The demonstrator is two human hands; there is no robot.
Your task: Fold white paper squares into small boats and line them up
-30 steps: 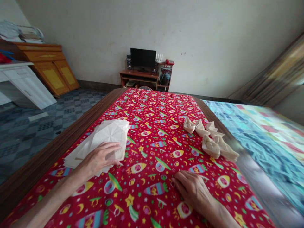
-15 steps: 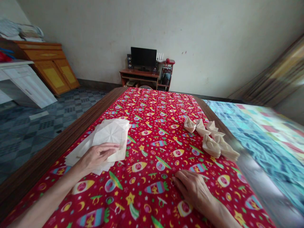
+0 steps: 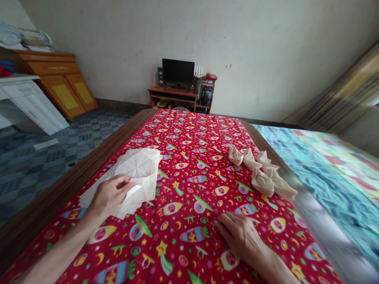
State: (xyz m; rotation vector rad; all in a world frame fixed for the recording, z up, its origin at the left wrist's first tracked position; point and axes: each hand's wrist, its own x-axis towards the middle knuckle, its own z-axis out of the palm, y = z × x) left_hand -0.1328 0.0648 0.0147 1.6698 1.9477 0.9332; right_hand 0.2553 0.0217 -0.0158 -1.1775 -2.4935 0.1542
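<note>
On the left of the red cloth lies a fanned stack of thin white paper sheets (image 3: 148, 169), the top ones marked with radiating crease lines. Over its near side, my left hand (image 3: 114, 191) pinches the edge of a paper sheet (image 3: 134, 193) between thumb and fingers, and that edge is bent up. My right hand (image 3: 239, 232) rests palm down on the cloth, its fingers curled together and holding nothing visible. Beyond it, at the right, sit several folded paper pieces (image 3: 262, 181) with pointed ends, close beside one another.
A red cloth (image 3: 189, 165) with rocket prints covers the dark wooden table (image 3: 118, 148). A bed (image 3: 314, 165) with blue and patchwork covers adjoins on the right. Against the wall stand a monitor (image 3: 178, 71) on a small desk and a wooden cabinet (image 3: 63, 85).
My left hand has drawn back slightly to the left, and its fingers have gone from lying on the stack to pinching a raised sheet edge. My right hand stays put.
</note>
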